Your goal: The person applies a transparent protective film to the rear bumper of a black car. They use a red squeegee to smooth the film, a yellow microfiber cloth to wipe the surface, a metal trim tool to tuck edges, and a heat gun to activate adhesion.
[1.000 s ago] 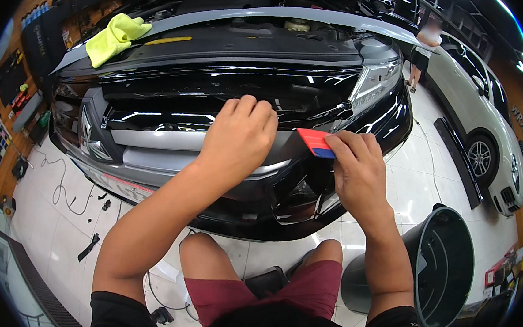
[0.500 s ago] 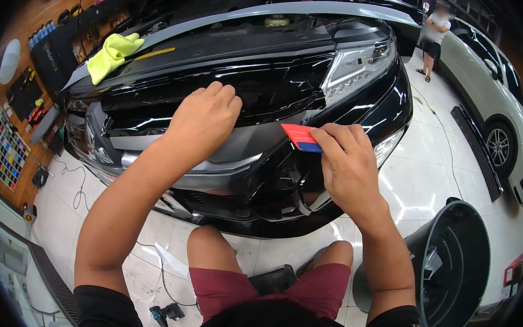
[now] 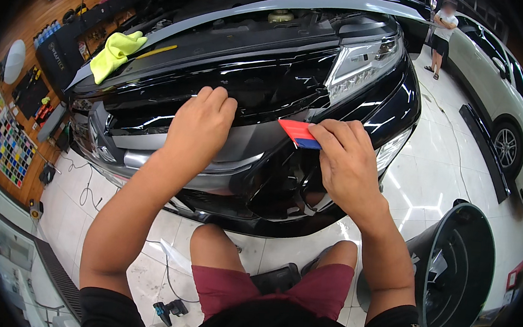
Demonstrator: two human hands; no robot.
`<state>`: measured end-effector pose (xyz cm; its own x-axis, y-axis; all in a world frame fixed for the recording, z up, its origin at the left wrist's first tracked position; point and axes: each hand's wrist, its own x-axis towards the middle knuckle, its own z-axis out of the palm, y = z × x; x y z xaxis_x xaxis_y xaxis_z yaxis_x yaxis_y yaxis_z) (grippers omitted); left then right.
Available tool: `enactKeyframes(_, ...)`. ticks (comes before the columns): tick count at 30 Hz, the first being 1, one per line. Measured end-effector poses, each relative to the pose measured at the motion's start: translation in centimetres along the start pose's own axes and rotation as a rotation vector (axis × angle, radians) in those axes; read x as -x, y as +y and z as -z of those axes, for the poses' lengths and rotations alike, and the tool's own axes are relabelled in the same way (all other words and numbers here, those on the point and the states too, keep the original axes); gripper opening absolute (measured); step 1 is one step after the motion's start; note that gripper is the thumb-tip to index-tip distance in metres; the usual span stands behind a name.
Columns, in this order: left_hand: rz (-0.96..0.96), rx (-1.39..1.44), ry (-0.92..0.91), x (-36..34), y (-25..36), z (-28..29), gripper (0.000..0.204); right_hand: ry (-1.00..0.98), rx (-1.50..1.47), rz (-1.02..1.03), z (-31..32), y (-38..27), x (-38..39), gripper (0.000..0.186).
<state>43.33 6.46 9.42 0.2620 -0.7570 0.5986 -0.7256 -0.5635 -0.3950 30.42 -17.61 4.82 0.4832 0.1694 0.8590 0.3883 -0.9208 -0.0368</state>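
Note:
In front of me is the black front of a car, with its hood up. My left hand is closed, its fingers curled down at the glossy band above the grille trim; what they pinch, if anything, is hidden. To its right, my right hand grips a red and blue squeegee between thumb and fingers. The squeegee's pointed red end is at the dark trim's right end, below the clear headlight. Whether its edge touches the surface I cannot tell.
A yellow-green cloth and a yellow stick lie on the car's front. At right stand a dark bin, a long black panel and a white car. A person stands behind. A power tool lies lower left.
The squeegee and my right hand have shifted slightly left and up along the trim. My left hand stays curled at nearly the same spot. The view has tilted slightly.

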Motion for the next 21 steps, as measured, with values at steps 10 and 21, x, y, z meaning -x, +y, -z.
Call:
enactKeyframes(10, -0.165, -0.098, -0.128, -1.0, -1.2, 0.8, 0.014, -0.033, 0.153, 0.231, -2.6, -1.8, -2.6, 0.031)
enactKeyframes(21, -0.260, -0.108, -0.179, -2.2, -2.0, 0.8, 0.006, -0.050, 0.186, 0.204, -2.8, -2.3, -2.8, 0.031)
